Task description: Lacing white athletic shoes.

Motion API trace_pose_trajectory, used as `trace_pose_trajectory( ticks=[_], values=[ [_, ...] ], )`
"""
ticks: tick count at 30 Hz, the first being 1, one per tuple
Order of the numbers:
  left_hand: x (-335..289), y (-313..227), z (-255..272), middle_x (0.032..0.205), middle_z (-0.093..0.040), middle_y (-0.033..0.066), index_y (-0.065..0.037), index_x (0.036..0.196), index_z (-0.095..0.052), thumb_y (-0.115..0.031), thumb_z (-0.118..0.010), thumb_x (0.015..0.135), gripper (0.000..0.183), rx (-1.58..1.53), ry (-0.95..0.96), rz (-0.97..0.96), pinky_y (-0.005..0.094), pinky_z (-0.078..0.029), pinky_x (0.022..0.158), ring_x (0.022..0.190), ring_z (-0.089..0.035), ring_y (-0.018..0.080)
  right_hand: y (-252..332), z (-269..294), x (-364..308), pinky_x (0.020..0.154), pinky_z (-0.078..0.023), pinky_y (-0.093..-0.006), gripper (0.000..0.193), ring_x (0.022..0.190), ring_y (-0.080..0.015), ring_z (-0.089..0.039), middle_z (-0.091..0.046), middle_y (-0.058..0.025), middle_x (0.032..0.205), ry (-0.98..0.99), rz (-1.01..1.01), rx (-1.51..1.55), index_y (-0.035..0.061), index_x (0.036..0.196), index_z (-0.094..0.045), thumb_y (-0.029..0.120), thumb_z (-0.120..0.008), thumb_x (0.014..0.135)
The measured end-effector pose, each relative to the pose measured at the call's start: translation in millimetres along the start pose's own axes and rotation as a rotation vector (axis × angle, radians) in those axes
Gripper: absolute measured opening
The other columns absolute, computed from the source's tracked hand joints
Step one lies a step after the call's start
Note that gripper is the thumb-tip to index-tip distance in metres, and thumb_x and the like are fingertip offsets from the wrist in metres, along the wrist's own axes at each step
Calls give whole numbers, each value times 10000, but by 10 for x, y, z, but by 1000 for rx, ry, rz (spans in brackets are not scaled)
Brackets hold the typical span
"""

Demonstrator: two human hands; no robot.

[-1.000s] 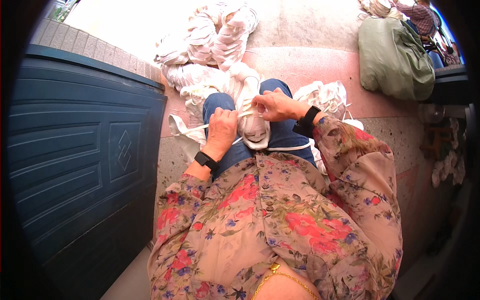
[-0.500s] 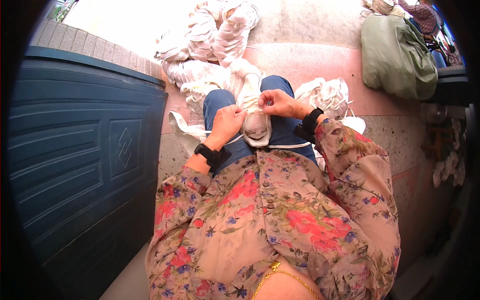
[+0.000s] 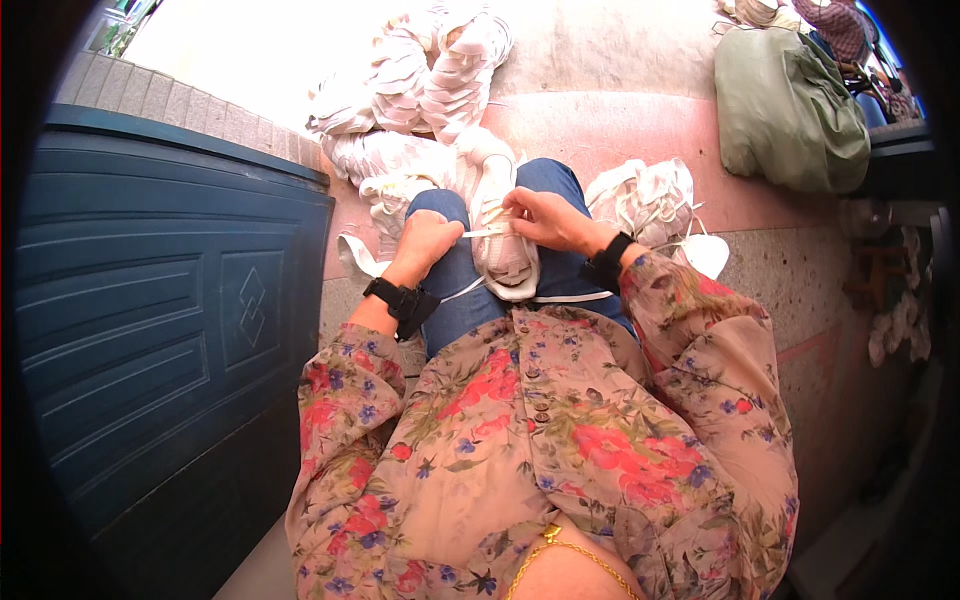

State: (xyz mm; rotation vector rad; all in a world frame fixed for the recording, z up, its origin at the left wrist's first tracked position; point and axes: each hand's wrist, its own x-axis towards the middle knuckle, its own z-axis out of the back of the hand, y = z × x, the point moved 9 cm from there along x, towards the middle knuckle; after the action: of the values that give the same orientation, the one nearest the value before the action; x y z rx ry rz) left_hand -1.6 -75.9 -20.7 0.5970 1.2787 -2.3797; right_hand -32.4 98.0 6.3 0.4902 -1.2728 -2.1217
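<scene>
Between my knees lies a long chain of overlapping white fabric pieces (image 3: pixel 508 265), its near end rounded. In my left hand (image 3: pixel 430 240), closed into a fist over the left knee, is the end of a narrow white strip (image 3: pixel 485 233). That strip stretches taut across the chain to my right hand (image 3: pixel 550 218), whose bent fingers close on it at the chain's right side. The right fingertips partly hide the fabric beneath them. Another thin white cord (image 3: pixel 570 298) lies across my thighs.
Large piles of the white pieces (image 3: pixel 440 75) spread beyond my knees. A smaller white heap (image 3: pixel 645 200) lies right of my right knee. A blue panelled door (image 3: pixel 180 300) stands close on the left. At far right sits a green sack (image 3: pixel 790 115), with a person's checked sleeve (image 3: pixel 835 25) behind.
My left hand has drawn left and closed into a fist, pulling the white strip taut. My right hand has shifted slightly left and turned its fingers down onto the chain.
</scene>
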Motion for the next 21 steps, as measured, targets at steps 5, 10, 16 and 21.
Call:
trace_pose_trajectory(
  ticks=[5,10,16,21],
  values=[
    [-31,-23,-130,458,-358,-63,-108,567,-515,-186,-624,724,207,-461,347,210,209,-204,350,363,-271,41,186,-62,-339,790,-405,-386,291,920,-290,-509,-562,-116,952,-95,99,-261,55,1001,-512,70,-544,713],
    [-19,-120,-142,530,-438,-62,-77,676,-573,-175,-636,749,138,-294,334,57,197,-268,402,427,-358,41,354,-21,-428,775,-402,-377,323,897,-281,-514,-534,-131,974,-314,122,-442,38,1042,-493,141,-586,751],
    [-46,-200,-359,663,-565,18,-22,855,-599,-156,-683,666,247,90,282,-253,243,-404,527,568,-518,109,138,-122,-399,660,-454,-387,264,787,-301,-574,-558,-139,885,-129,-29,-448,37,989,-513,207,-577,796],
    [-152,-504,-493,784,-619,176,-60,903,-607,-182,-634,686,250,445,-88,-429,378,-477,677,747,-616,310,100,-58,-415,584,-463,-407,211,691,-320,-588,-579,-151,764,-253,-1,-396,46,907,-534,233,-557,811]
  ],
)
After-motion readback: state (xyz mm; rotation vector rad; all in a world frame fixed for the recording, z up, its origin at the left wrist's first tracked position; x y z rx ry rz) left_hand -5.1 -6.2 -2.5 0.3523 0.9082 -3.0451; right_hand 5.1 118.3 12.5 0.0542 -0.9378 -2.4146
